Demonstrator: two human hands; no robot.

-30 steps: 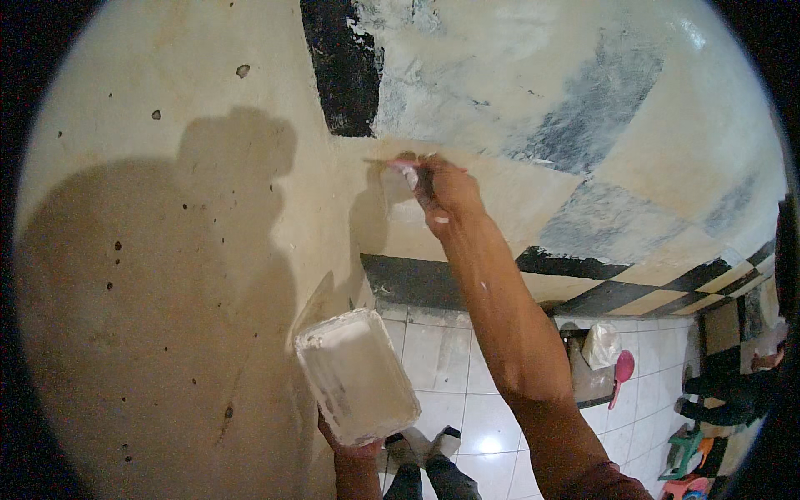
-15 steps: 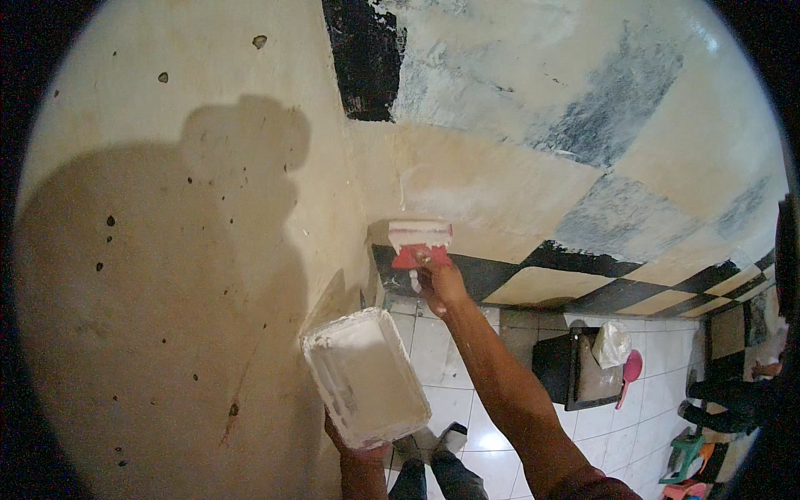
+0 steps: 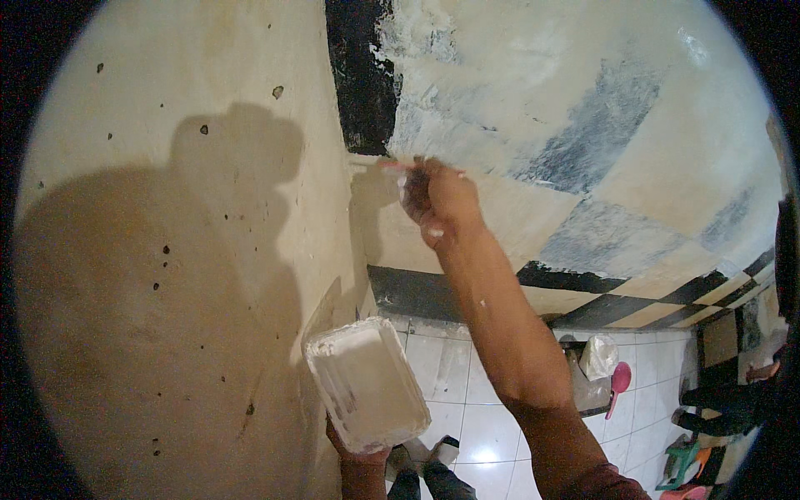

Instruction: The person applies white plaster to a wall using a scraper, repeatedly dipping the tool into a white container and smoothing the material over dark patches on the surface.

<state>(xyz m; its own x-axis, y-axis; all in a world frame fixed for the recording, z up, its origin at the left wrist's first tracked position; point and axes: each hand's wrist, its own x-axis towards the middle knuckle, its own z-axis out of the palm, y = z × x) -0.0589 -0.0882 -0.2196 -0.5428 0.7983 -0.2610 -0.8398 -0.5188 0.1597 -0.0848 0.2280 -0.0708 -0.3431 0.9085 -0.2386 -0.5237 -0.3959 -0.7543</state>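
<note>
Left hand [image 3: 360,456] grips one tray [image 3: 397,434] at six o'clock; right hand [image 3: 443,193] grips one scraper [image 3: 395,166] at twelve; one pink ladle [image 3: 621,377] at four.

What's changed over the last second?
Right hand took the pink-edged spreader down to the lower black band, then back up to just under the black wall patch. Nothing taken or let go. Same: spreader in right hand, left hand under the container.
</note>
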